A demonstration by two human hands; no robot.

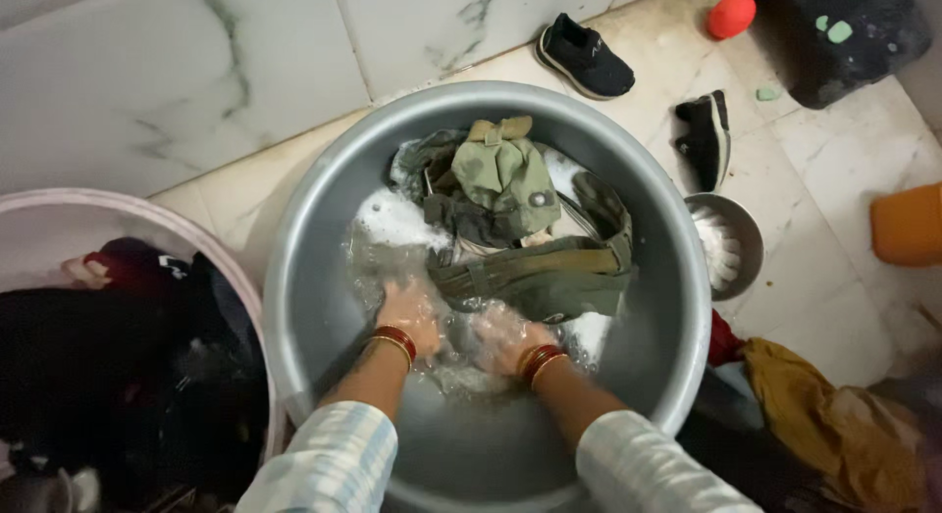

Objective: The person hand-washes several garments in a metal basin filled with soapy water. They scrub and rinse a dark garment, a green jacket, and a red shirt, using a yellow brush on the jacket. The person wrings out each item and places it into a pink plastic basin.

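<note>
Item: olive garment (520, 248) in grey basin (314, 238). Left hand (410, 312), right hand (505, 336) submerged in suds; grip I cannot tell. I advise kneading fabric underwater, low, avoiding splash.

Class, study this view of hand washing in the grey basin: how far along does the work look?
Done: the olive-green garment is wet and soapy in the grey basin, foam around it. In hand: the left hand and right hand are both underwater working the fabric; whether either has a closed grip is blurred. Left: dark clothes sit piled in the pink tub, and a mustard cloth lies on the floor.
</note>
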